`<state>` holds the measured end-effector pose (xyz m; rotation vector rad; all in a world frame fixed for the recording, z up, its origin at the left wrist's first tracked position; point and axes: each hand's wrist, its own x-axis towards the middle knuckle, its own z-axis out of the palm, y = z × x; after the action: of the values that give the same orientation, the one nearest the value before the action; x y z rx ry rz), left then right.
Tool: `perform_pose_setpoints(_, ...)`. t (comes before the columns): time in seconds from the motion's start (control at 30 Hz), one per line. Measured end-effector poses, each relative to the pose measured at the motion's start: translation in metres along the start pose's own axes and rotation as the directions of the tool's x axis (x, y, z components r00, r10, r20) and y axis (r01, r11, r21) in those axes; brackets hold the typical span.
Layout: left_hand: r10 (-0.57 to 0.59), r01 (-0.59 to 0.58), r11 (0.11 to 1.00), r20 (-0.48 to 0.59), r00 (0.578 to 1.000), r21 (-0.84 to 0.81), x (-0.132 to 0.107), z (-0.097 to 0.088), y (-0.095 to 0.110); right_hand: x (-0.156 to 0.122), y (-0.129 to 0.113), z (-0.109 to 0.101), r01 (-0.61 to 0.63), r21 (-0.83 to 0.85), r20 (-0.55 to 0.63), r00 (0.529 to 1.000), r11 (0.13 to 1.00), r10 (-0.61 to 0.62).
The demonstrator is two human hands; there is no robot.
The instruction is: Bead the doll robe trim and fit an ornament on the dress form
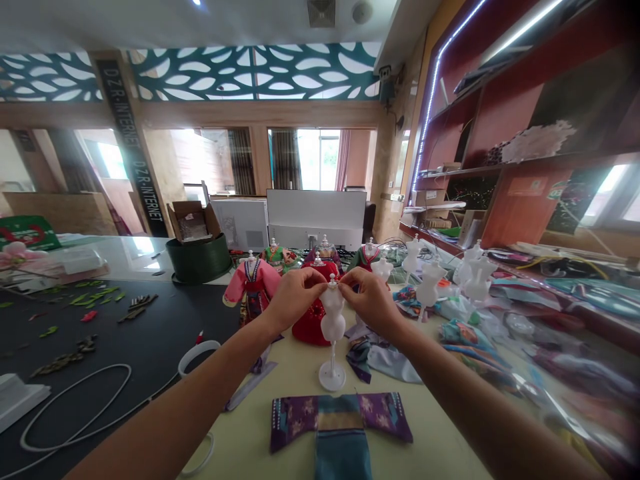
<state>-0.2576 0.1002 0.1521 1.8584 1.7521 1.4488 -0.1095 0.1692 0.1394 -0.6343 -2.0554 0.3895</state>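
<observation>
**My one view: head-worn, looking forward and down**

I'm looking from above and behind the left hand (295, 300) and right hand (373, 303), which reach in from the bottom corners and sit close to the lens, with the white dress form (333, 320) centred between them. The wide lens also takes in the ceiling (150, 23) far beyond the hands, red shelves (505, 113) past the right hand and a dark tabletop (100, 333) past the left.

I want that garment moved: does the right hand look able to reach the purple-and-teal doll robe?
Probably yes: the right hand holds the white mannequin, but the robe lies close, nothing between.
</observation>
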Motion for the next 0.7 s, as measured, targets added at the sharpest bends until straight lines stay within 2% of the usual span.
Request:
perform_pose_setpoints(0.3, -0.078, 0.079, 0.986, 0.013, 0.997, -0.146, -0.007, 0.006, -0.003, 0.0, 0.0, 0.0, 0.007, 0.006, -0.018, 1.0, 1.0, -0.006)
perform_pose_setpoints(0.43, -0.103, 0.111, 0.965, 0.045, 0.994, -0.237, -0.012, 0.008, -0.004, 0.001, 0.001, 0.0, 0.0, 0.046, 0.009, 1.0, 0.999, -0.001)
perform_pose_setpoints(0.57, -0.134, 0.147, 0.941, 0.063, 0.989, -0.305, -0.013, 0.01, -0.007, 0.004, 0.008, 0.0, -0.035, 0.139, 0.067, 0.997, 0.99, 0.025)
perform_pose_setpoints(0.7, -0.151, 0.171, 0.925, 0.085, 0.985, -0.338, -0.013, 0.01, -0.008, 0.011, 0.017, -0.001, -0.135, 0.306, 0.21, 0.975, 0.942, 0.072)
